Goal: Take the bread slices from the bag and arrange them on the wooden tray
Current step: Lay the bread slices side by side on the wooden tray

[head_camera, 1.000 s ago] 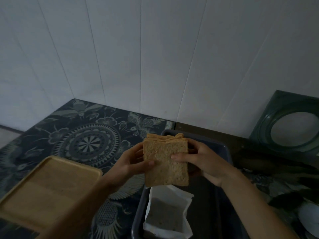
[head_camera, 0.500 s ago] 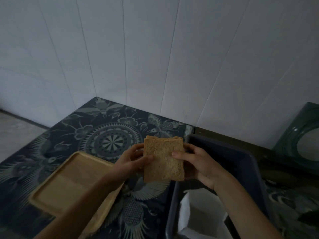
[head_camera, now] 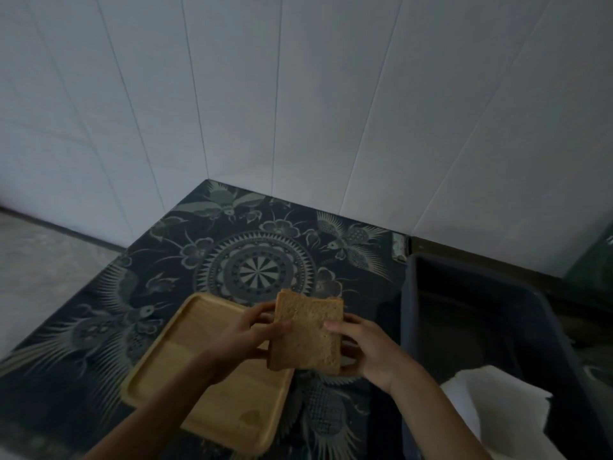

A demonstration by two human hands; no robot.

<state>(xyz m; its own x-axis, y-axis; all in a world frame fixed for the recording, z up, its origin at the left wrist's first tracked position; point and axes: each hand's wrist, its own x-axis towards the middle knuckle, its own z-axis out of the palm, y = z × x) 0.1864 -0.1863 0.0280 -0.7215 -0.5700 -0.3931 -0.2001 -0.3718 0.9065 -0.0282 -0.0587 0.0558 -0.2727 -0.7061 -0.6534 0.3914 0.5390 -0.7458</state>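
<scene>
A stack of brown bread slices (head_camera: 306, 333) stands on edge in the air, held between both hands. My left hand (head_camera: 247, 340) grips its left side and my right hand (head_camera: 368, 351) grips its right side. The stack hovers over the right edge of the empty wooden tray (head_camera: 185, 370), which lies on the patterned cloth. The white bread bag (head_camera: 491, 406) sits open in the dark bin at the lower right; its inside is not visible.
A dark plastic bin (head_camera: 477, 313) stands right of the tray. The dark patterned tablecloth (head_camera: 258, 260) covers the table up to the white tiled wall. A green object (head_camera: 597, 263) shows at the right edge. Bare floor lies far left.
Both hands have carried the bread stack leftward, from above the bin to above the tray's right edge. The view has swung left, so the tray sits nearer the centre.
</scene>
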